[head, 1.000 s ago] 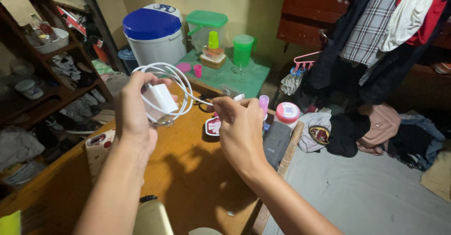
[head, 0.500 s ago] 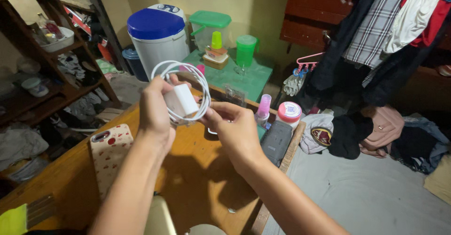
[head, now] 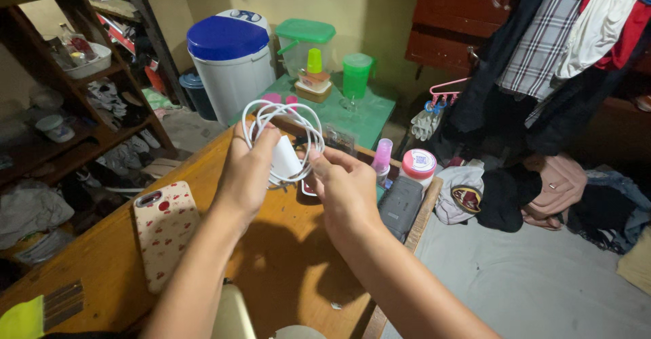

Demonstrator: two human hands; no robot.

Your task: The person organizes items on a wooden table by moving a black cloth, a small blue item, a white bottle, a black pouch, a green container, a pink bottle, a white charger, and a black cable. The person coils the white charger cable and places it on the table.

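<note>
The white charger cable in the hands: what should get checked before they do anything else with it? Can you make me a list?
1. Left hand grips the white square charger plug: ok.
2. The thin white charger cable is wound in loops about the plug: ok, the loops look tidy.
3. Right hand has hold of the cable: ok, its fingertips meet the coil at the right side.
4. The cable's loose end is tucked in: cannot tell, it is hidden.
5. Bare spot on the brown wooden table under the hands: ok.
6. The phone in the white spotted case lies away from the hands: ok, it sits flat to the left.
</note>
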